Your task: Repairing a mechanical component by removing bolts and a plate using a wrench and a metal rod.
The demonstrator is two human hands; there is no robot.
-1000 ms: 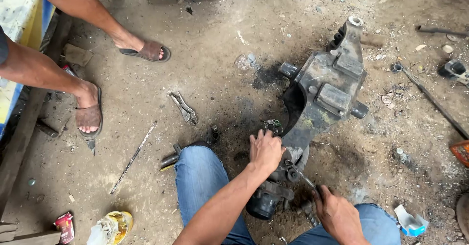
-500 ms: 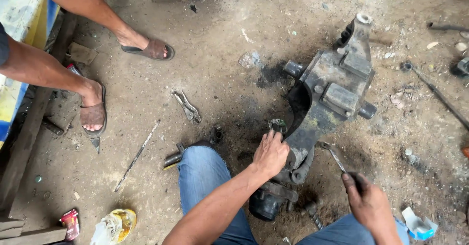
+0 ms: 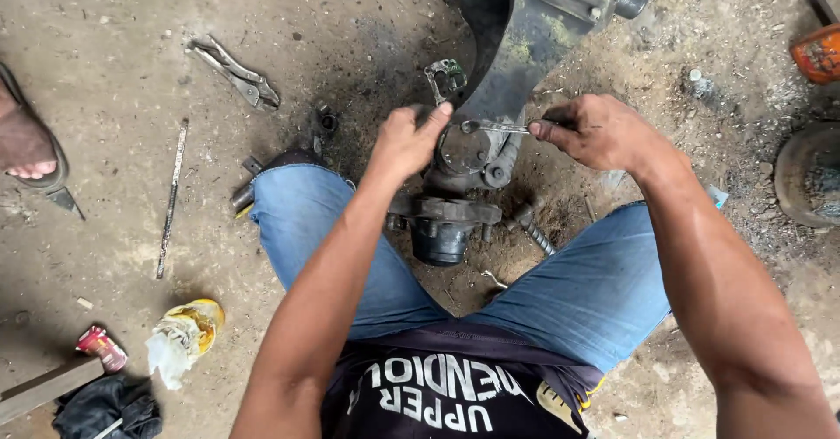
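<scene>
Both hands at greasy axle housing (image 3: 525, 45) on dirt floor, between the knees.
Right hand (image 3: 599, 131) grasps a spanner (image 3: 494, 127) laid across the hub; left hand (image 3: 404, 140) rests on the hub, fingers curled, gripping nothing. Pliers (image 3: 234, 73) lie far left.

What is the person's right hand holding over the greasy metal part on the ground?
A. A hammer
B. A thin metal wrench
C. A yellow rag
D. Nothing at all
B. The right hand grips a thin metal wrench whose head sits on the round end of the greasy metal part, while the left hand rests against that same spot.
</scene>
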